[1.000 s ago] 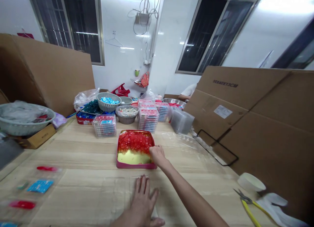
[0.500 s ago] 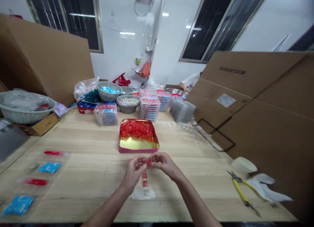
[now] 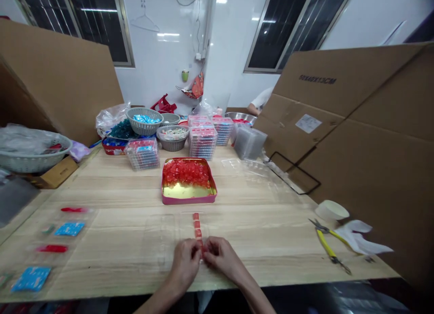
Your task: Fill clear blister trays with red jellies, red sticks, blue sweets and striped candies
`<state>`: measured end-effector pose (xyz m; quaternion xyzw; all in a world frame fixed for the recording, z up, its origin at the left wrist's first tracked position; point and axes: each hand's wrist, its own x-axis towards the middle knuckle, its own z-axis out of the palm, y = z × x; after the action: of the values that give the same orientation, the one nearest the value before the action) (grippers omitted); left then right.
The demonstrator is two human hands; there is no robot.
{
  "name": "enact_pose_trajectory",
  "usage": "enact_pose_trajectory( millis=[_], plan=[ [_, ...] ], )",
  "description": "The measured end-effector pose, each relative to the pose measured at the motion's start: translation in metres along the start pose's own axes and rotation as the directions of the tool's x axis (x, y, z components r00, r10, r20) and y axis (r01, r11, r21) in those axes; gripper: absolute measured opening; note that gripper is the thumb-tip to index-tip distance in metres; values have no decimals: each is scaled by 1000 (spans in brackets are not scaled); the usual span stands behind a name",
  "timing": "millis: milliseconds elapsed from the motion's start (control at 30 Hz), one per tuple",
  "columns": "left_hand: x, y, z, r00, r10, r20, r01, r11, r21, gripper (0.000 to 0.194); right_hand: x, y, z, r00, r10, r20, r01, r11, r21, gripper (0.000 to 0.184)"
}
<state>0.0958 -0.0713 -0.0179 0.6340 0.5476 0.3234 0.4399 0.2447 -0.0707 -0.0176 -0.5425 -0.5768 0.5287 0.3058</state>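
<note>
A column of small red squares with pale gaps (image 3: 197, 224) lies along a clear plastic case (image 3: 162, 239) that is spread on the table. At the column's near end, my left hand (image 3: 186, 259) is closed, with thumb and fingertips pinched on the red pieces. Facing it, my right hand (image 3: 221, 258) pinches the same end, its fingertips almost touching the left ones. My fingers cover the lowest pieces. Beyond the case stands a pink-rimmed tin (image 3: 189, 199) with a gold inside, holding a heap of glossy red pieces (image 3: 186, 173).
Clear packs with blue packets (image 3: 69, 228) and red items lie at left. Yellow-handled pliers (image 3: 326, 246), a roll of tape (image 3: 332, 210) and white paper are at right. Stacked filled cases (image 3: 202, 142) and baskets (image 3: 145, 120) line the back. Cardboard (image 3: 369, 138) flanks the table; another person's arm (image 3: 259, 101) shows behind.
Both hands have come down toward the near table edge, from the column's far end to its near end. The upper red squares are now uncovered. The view has tilted slightly.
</note>
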Motion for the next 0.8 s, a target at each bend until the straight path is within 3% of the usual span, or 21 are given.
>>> enact_pose_trajectory(
  millis=[200, 400, 500, 633, 733, 800],
  plan=[
    [-5, -4, 5, 986, 166, 14, -166, 969, 184, 22, 0, -3, -1, 987, -138, -83, 97, 919, -381, 10],
    [-2, -31, 17, 955, 284, 88, -297, 899, 321, 34, -1, 6, -6, 978, -202, 59, 208, 882, -423, 15],
    [10, -47, 23, 921, 371, 121, -382, 796, 469, 37, 5, 0, -24, 976, -216, 13, 204, 902, -380, 16],
    [33, -40, 28, 887, 384, 258, -462, 711, 530, 84, 37, -32, -60, 943, -277, -185, 185, 896, -403, 18],
    [46, -24, 29, 917, 259, 303, -387, 759, 524, 93, 82, -59, -79, 916, -347, -202, 183, 808, -560, 13],
    [52, -21, 30, 927, 202, 317, -347, 784, 515, 95, 116, -72, -82, 928, -331, -171, 116, 694, -711, 21]
  ],
)
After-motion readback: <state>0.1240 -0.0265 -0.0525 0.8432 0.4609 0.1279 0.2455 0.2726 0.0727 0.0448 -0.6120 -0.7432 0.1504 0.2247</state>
